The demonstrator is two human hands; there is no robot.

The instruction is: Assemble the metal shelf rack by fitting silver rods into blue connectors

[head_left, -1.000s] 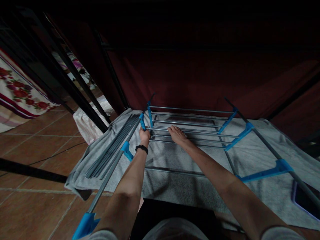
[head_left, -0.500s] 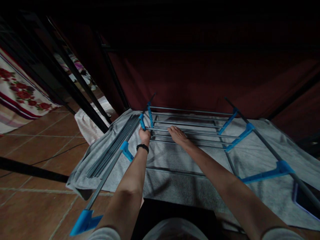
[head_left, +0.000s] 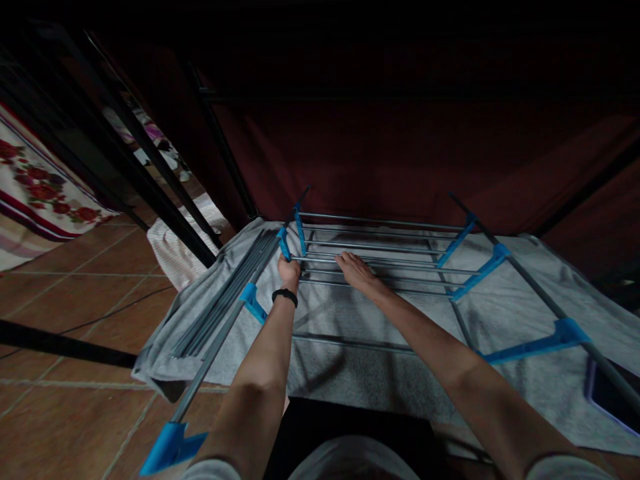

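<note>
The left hand (head_left: 289, 270) grasps the near end of a rod (head_left: 323, 259) where it meets a blue bracket (head_left: 284, 245) on the rack's left side; a black wristband (head_left: 285, 295) circles that wrist. The right hand (head_left: 355, 269) is curled over the same rod, farther along it toward the rack's middle, knuckles up, gripping it; the thumb is hidden.

The rack (head_left: 534, 287) itself lies between the two long side poles, with several grey crossbars running across its far half and one crossing its near half. More blue brackets join the bars to the poles, and a blue end piece (head_left: 173, 448) caps the near end of the rack's left pole.

Beneath the rack spreads a grey cloth (head_left: 370, 373). Just left of the rack, a bundle of loose grey tubes (head_left: 225, 293) lies on that cloth. At the rack's near right, partly behind the pole, is a phone (head_left: 610, 398) with a purple edge. Behind the rack hangs a dark red cloth (head_left: 380, 153). Well to the rack's left are black bars (head_left: 175, 225), a striped cloth (head_left: 173, 250), the tiled floor (head_left: 65, 300) and a floral cloth (head_left: 43, 190).
</note>
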